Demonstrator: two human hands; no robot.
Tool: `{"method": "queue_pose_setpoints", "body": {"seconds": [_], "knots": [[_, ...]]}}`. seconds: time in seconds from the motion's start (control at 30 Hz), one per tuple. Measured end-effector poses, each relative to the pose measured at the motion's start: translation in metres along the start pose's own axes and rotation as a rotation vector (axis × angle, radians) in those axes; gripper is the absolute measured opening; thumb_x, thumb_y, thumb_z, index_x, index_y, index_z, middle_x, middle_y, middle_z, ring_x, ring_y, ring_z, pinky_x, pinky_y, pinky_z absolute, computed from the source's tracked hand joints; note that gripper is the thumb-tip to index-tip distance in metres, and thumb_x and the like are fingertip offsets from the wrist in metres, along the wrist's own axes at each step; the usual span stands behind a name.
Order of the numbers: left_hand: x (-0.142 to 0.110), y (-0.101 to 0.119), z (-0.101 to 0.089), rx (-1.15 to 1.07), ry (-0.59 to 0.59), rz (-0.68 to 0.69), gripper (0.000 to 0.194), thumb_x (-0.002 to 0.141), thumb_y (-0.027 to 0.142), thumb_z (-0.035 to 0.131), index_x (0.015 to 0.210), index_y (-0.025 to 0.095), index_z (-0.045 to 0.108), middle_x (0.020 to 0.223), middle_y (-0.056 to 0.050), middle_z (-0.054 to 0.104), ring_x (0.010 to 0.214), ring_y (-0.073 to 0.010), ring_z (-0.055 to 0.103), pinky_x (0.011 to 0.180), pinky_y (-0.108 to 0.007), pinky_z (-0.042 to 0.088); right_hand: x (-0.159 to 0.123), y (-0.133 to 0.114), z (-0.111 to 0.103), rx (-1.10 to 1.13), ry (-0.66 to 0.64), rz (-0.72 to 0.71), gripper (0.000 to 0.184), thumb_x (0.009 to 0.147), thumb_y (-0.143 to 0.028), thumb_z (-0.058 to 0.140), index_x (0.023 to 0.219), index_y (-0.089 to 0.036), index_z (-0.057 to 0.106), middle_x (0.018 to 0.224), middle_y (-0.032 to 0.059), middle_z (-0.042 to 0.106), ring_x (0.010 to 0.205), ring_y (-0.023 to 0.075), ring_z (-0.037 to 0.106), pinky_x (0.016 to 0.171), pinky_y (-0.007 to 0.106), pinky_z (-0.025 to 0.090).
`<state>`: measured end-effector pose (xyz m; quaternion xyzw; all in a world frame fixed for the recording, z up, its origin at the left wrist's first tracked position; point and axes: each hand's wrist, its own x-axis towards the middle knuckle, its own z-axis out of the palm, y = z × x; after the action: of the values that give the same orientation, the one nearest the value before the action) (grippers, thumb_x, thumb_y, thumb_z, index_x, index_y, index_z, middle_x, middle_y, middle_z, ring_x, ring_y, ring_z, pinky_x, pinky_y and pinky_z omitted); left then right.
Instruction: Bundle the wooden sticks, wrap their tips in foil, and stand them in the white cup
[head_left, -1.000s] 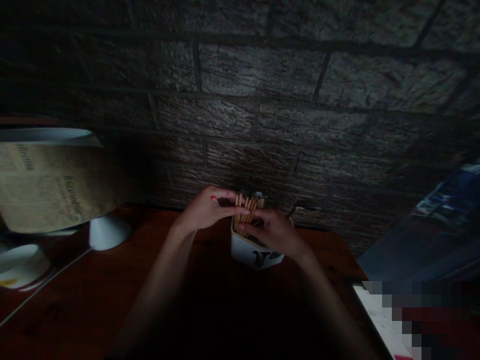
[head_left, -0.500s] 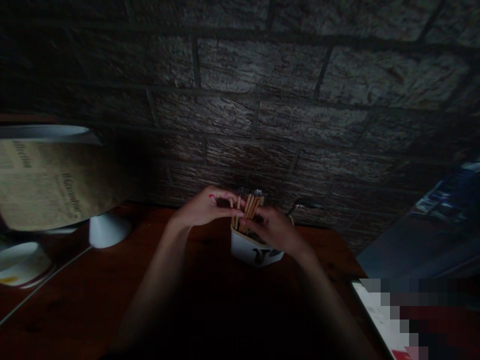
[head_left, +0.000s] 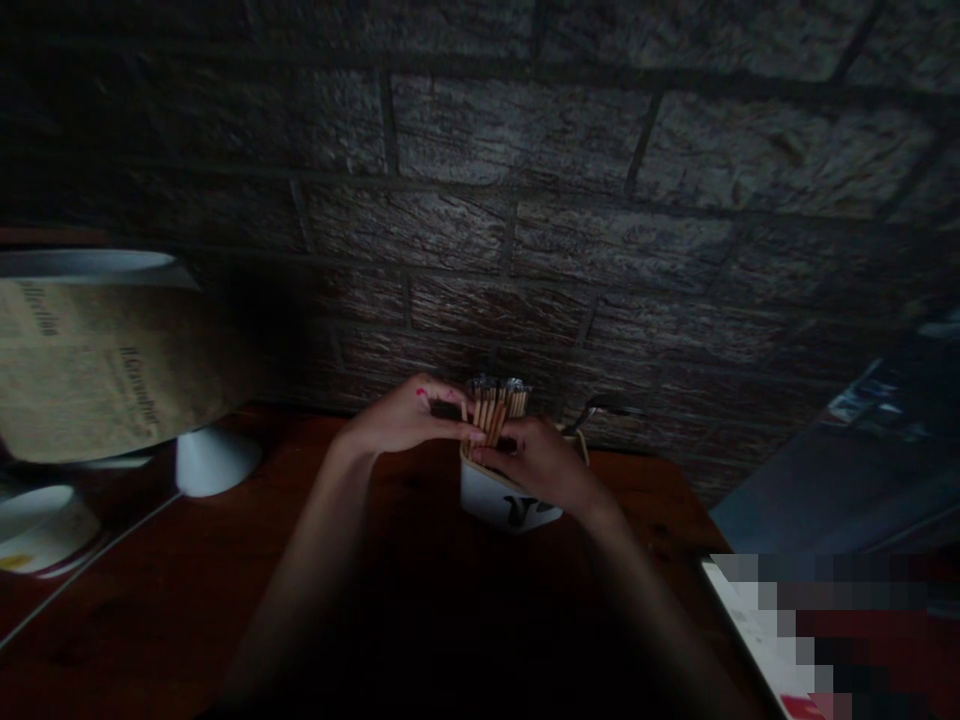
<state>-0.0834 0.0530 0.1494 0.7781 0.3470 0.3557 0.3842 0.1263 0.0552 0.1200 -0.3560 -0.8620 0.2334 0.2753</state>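
Observation:
A white cup [head_left: 501, 505] with a dark mark stands on the dark wooden table near the brick wall. A bundle of several wooden pencils [head_left: 496, 411] with metal ends stands upright in it. My left hand [head_left: 405, 420] reaches in from the left, its fingers closed against the bundle's left side. My right hand [head_left: 541, 462] curls round the pencils from the right and front, and covers the cup's rim. Both hands grip the bundle together.
A lamp with a paper shade [head_left: 97, 355] and a white base [head_left: 214, 460] stands at the left, its cord [head_left: 82, 575] running across the table. A white dish [head_left: 41, 525] lies at the far left. Papers [head_left: 757, 625] lie at the lower right.
The pencils, spread apart a second ago, are now gathered into a tighter upright bundle. Both hands have closed in a little.

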Motion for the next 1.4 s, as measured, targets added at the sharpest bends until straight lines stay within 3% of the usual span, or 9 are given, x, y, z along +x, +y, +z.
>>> {"method": "queue_pose_setpoints", "body": {"seconds": [0.4,0.73,0.93,1.07,1.17,1.23,1.27,1.33,1.4], "knots": [[0.005,-0.008,0.001,-0.124,0.033,-0.075,0.019,0.072,0.031,0.082,0.083,0.016,0.079,0.082,-0.004,0.078,0.074,-0.0139,0.068,0.076,-0.027,0.055,0.001,0.003,0.0,0.021,-0.017,-0.017,0.013,0.087,-0.03,0.068,0.091,-0.022,0.078,0.083,0.0025,0.077,0.075,0.0171,0.066,0.069,0.028,0.046],[0.005,-0.003,0.002,-0.172,-0.032,-0.072,0.019,0.069,0.022,0.083,0.086,0.016,0.079,0.086,-0.004,0.079,0.077,-0.0146,0.071,0.078,-0.026,0.056,0.001,0.003,0.003,-0.018,-0.038,0.029,0.02,0.085,-0.031,0.07,0.074,-0.014,0.073,0.068,0.002,0.07,0.066,0.0146,0.062,0.058,0.024,0.038],[0.001,-0.001,0.001,-0.156,-0.022,-0.033,0.032,0.064,0.017,0.085,0.095,0.02,0.079,0.093,-0.002,0.08,0.083,-0.0171,0.073,0.083,-0.029,0.057,-0.008,0.009,-0.023,0.2,-0.125,0.006,0.011,0.085,-0.023,0.068,0.092,-0.018,0.075,0.09,0.0024,0.077,0.082,0.016,0.07,0.071,0.025,0.048],[0.0,-0.008,-0.005,-0.243,0.129,0.05,0.036,0.061,0.023,0.089,0.096,0.021,0.079,0.088,-0.005,0.079,0.078,-0.0175,0.073,0.071,-0.027,0.058,-0.012,0.02,-0.041,0.134,0.119,0.122,0.011,0.085,-0.028,0.069,0.089,-0.018,0.072,0.087,0.004,0.076,0.081,0.018,0.07,0.073,0.028,0.05],[0.008,-0.018,-0.009,-0.427,0.481,0.235,0.03,0.07,0.042,0.084,0.087,0.018,0.078,0.078,-0.005,0.077,0.064,-0.012,0.068,0.057,-0.019,0.051,-0.007,0.032,-0.039,0.039,0.281,0.209,0.028,0.08,-0.033,0.074,0.102,-0.017,0.068,0.092,0.006,0.076,0.082,0.02,0.07,0.075,0.032,0.05],[0.016,-0.026,-0.01,-0.502,0.712,0.292,0.03,0.072,0.043,0.083,0.088,0.019,0.077,0.078,-0.002,0.076,0.065,-0.0092,0.066,0.056,-0.016,0.048,-0.001,0.04,-0.032,-0.011,0.31,0.246,0.041,0.077,-0.037,0.078,0.11,-0.017,0.066,0.1,0.0083,0.075,0.087,0.0222,0.071,0.077,0.034,0.051],[0.02,-0.029,-0.009,-0.499,0.769,0.287,0.031,0.072,0.04,0.083,0.093,0.019,0.076,0.082,-0.002,0.076,0.07,-0.0091,0.067,0.059,-0.016,0.049,0.002,0.044,-0.028,-0.019,0.309,0.243,0.042,0.075,-0.038,0.079,0.11,-0.018,0.066,0.103,0.0089,0.075,0.09,0.0232,0.07,0.079,0.035,0.051],[0.026,-0.037,-0.006,-0.461,0.773,0.228,0.04,0.071,0.034,0.085,0.106,0.02,0.072,0.097,-0.003,0.076,0.086,-0.011,0.069,0.072,-0.018,0.051,0.008,0.051,-0.019,0.023,0.275,0.192,0.034,0.076,-0.037,0.078,0.104,-0.02,0.069,0.106,0.0073,0.075,0.095,0.0231,0.07,0.083,0.035,0.052],[0.029,-0.045,-0.001,-0.438,0.685,0.116,0.054,0.069,0.028,0.086,0.119,0.02,0.066,0.109,-0.006,0.074,0.1,-0.0154,0.068,0.088,-0.026,0.052,0.012,0.055,-0.013,0.089,0.243,0.137,0.024,0.079,-0.033,0.075,0.099,-0.022,0.071,0.104,0.0047,0.076,0.095,0.0214,0.071,0.084,0.034,0.052]]}}
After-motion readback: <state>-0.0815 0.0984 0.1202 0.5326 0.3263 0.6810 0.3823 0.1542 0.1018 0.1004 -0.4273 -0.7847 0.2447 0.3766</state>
